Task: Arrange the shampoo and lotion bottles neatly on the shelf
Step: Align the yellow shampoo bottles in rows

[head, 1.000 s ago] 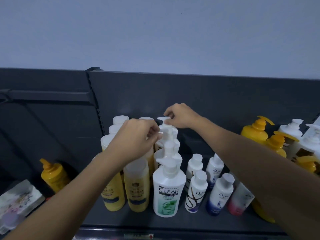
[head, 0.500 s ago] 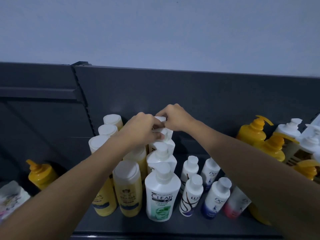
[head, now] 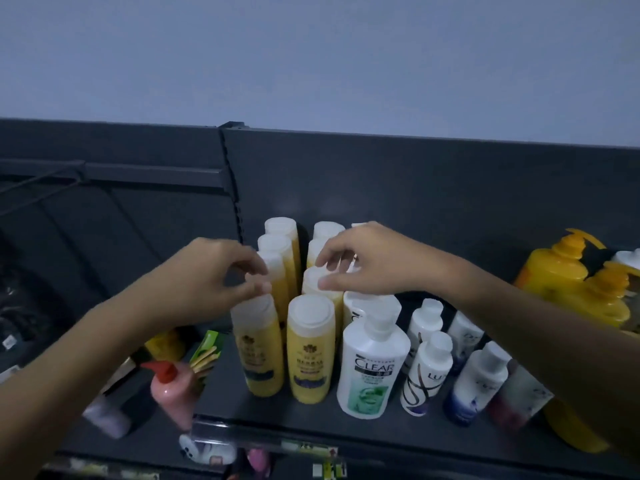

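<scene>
Two rows of yellow bottles with white caps stand on the dark shelf point(head: 221, 393), running front to back. My left hand point(head: 214, 275) has curled fingers, and its thumb and forefinger pinch the cap edge of a left-row yellow bottle point(head: 277, 271). My right hand point(head: 367, 261) reaches across and grips the white cap of a right-row yellow bottle point(head: 317, 284) between thumb and fingers. A white CLEAR pump bottle point(head: 372, 368) stands in front, with more pump bottles behind it hidden under my right wrist.
Small white Lux point(head: 426, 372) and Dove bottles point(head: 478, 386) stand right of the CLEAR bottle. Large yellow pump bottles point(head: 568, 271) fill the far right. A pink bottle with a red pump point(head: 173, 393) and other items sit on the lower left shelf. The dark back panel point(head: 415, 188) closes the rear.
Both hands have left the rear white pump bottle's head and shifted left and forward onto the yellow bottles' caps. The view has tilted down and moved right.
</scene>
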Tool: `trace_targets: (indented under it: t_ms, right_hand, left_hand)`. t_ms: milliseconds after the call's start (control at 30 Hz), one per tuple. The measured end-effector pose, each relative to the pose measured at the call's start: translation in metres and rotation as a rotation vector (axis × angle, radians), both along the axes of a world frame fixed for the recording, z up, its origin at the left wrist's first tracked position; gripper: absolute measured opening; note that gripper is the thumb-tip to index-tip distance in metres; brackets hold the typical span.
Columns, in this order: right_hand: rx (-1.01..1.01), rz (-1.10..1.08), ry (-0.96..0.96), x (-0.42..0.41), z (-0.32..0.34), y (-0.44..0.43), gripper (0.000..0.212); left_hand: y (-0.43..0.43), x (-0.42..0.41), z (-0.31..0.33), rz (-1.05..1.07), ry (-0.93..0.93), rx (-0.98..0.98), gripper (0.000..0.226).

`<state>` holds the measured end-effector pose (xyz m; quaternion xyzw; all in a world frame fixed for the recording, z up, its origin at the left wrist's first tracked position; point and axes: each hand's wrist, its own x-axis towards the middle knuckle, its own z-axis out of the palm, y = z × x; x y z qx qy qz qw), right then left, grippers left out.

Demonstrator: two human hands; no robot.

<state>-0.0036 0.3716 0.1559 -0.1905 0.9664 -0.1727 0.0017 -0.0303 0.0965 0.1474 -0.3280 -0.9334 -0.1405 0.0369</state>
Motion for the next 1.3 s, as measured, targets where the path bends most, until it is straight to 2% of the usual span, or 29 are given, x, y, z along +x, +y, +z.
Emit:
trace_targets:
  t_ms: [100, 267, 500, 867, 967, 1033, 1100, 1200, 1300]
  right_hand:
    - [0.105, 0.064, -0.053, 0.014, -0.011, -0.022, 0.047]
    - [0.152, -0.010, -0.003, 0.026, -0.029, -0.041, 0.054]
    - [0.088, -0.136, 0.029, 0.037, -0.028, -0.051, 0.044]
    - [0.159, -0.109, 0.009, 0.038, -0.026, -0.049, 0.045]
    - [0.078, -0.108, -0.004, 0.032, -0.017, -0.044, 0.044]
    - [0.010, -0.153, 0.074, 0.020, -0.007, -0.039, 0.039]
    - [0.046, -0.169, 0.129, 0.004, -0.002, -0.031, 0.034]
    - [0.165, -0.131, 0.036, -0.018, -0.008, -0.024, 0.043]
    - [0.178, -0.088, -0.054, -0.027, -0.011, -0.023, 0.042]
  left_hand:
    - [-0.019, 0.008, -0.018, 0.001, -0.038, -0.070, 0.050]
    - [-0.016, 0.003, -0.043, -0.013, -0.031, -0.015, 0.062]
    - [-0.011, -0.003, -0.053, 0.009, -0.024, -0.005, 0.057]
    - [-0.012, -0.007, -0.054, -0.015, -0.018, -0.009, 0.062]
    - [-0.012, -0.009, -0.043, -0.021, 0.029, 0.111, 0.070]
    - [-0.009, -0.021, -0.036, 0.007, 0.066, 0.146, 0.067]
    - [-0.003, -0.036, -0.031, 0.018, 0.059, 0.094, 0.060]
    - [0.011, -0.060, -0.031, 0.016, -0.024, -0.016, 0.045]
    - [0.020, -0.075, -0.031, 0.037, -0.042, -0.034, 0.046]
